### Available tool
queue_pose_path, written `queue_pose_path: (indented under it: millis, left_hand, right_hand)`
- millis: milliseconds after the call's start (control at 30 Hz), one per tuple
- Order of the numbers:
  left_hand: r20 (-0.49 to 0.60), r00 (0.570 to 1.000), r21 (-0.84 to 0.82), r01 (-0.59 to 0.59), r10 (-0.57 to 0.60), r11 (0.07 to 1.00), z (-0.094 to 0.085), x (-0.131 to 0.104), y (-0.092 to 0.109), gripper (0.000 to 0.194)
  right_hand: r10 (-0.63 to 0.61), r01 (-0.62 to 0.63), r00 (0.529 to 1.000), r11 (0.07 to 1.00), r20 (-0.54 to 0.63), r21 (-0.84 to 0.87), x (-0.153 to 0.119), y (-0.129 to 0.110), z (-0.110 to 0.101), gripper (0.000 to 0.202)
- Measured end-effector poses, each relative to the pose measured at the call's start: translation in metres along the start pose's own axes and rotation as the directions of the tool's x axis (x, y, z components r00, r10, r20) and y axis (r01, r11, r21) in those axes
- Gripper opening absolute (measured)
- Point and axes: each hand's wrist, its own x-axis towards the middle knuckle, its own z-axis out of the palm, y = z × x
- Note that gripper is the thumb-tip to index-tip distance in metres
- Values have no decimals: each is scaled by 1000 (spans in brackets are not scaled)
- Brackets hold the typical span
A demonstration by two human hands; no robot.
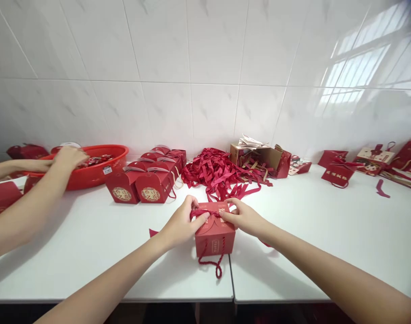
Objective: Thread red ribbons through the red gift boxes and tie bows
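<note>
A red gift box (214,246) with gold print stands in front of me, near the table's front edge. A dark red ribbon (214,213) runs across its top and looks knotted or crossed in the middle. My left hand (187,220) pinches the ribbon at the box's left side, thumb toward the centre. From the right, my right hand (244,217) pinches it too, with its fingertips at the top of the box. A twisted red cord handle (218,265) hangs down the front and ends in a loop on the table.
Behind the box lies a heap of red ribbons (210,171), beside an open cardboard box (276,162). Several finished-looking red boxes (149,186) stand left of it. Farther left, another person's hands (70,157) reach into a red basin (100,176). Small red bags (338,171) lie right.
</note>
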Motion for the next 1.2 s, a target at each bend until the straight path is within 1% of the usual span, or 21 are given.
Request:
queue_pose_path:
  millis: [200,333,433,500,567,633,667,700,733,767,800,867,900,933,967,1033,1067,1100,1133,1167,1200]
  left_hand:
    - [-4,1000,-43,-11,11,999,2,-1,-1,25]
    - [-9,1000,-47,-4,3,999,7,-1,-4,25]
    - [-26,999,-58,29,-30,998,6,-5,-8,31]
    - [-44,998,-68,51,-55,996,1,-8,-9,35]
    - [-29,997,-97,62,-66,993,-8,-10,-10,31]
    - [37,994,-112,109,-105,988,-21,-8,-10,28]
    - [96,984,-99,158,-149,982,-28,-6,-10,27]
    - [166,965,-73,215,-201,974,-35,-4,-9,25]
    - [242,936,-37,271,-254,962,-41,-2,-9,22]
    - [330,897,-7,314,-294,949,-47,0,-10,20]
    - [432,846,2,345,-312,939,-51,1,-9,19]
    - [622,736,-62,387,-268,920,-57,3,-8,20]
    - [685,694,-127,410,-219,903,-57,3,-6,22]
    - [716,679,-207,430,-163,879,-57,3,-4,25]
    - [708,697,-293,438,-114,850,-56,2,-1,28]
    - [615,786,-427,404,-68,809,-51,0,8,30]
    - [556,829,-462,374,-66,804,-48,-2,13,30]
    - [496,865,-474,339,-72,812,-45,-3,18,30]
    - [437,896,-467,296,-74,833,-41,-5,23,29]
    - [376,924,-446,242,-65,862,-37,-6,27,29]
    - [309,950,-410,175,-44,895,-32,-8,31,28]
  right_hand:
    - [-12,11,999,1000,38,25,2,3,1,38]
    - [-31,28,998,998,49,64,2,5,3,42]
    - [-54,54,999,998,-2,11,2,9,-1,45]
    - [-121,120,990,993,-76,-16,0,13,-8,40]
    - [-219,218,971,976,-96,-16,-4,15,-18,33]
    - [-311,308,950,949,-21,-72,-10,14,-27,29]
    - [-350,351,936,926,33,-140,-13,13,-31,29]
    - [-381,390,921,892,83,-227,-16,12,-34,30]
    - [-408,421,906,847,111,-323,-18,11,-36,31]
    - [-436,442,892,792,115,-420,-20,11,-38,30]
    - [-464,445,880,735,100,-511,-20,11,-38,29]
    - [-519,408,855,638,27,-653,-17,12,-37,28]
    - [-555,389,832,609,-21,-691,-14,14,-35,30]
    - [-597,383,799,596,-72,-706,-10,15,-33,31]
    - [-643,392,756,594,-121,-703,-7,16,-31,32]
    - [-721,446,661,602,-210,-663,-2,17,-27,33]
    - [-745,478,620,607,-246,-635,-1,15,-25,33]
    - [-760,509,591,613,-272,-605,-1,13,-23,32]
    - [-763,535,579,622,-288,-572,-1,11,-20,32]
    - [-757,554,583,636,-296,-537,-2,8,-18,31]
    - [-743,567,601,656,-295,-497,-4,4,-15,30]
